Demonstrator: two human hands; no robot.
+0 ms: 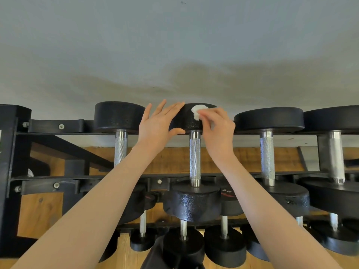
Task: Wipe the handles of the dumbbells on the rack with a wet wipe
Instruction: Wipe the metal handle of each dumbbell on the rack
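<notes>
Several black dumbbells with knurled steel handles lie across the top tier of a black rack (58, 133). The middle dumbbell's handle (194, 158) runs between my two forearms. My left hand (159, 127) lies with straight fingers against the left side of that dumbbell's far head (191, 118), thumb under its edge. My right hand (216, 125) pinches a crumpled white wet wipe (197, 111) and holds it on top of the same far head. The near head (192, 202) faces me.
Neighbouring dumbbell handles stand to the left (120, 148) and right (267, 156), and a thicker one (335, 156) at far right. A lower tier holds smaller dumbbells (224, 245). A grey wall (174, 45) rises behind the rack. Wooden floor (38, 210) shows below.
</notes>
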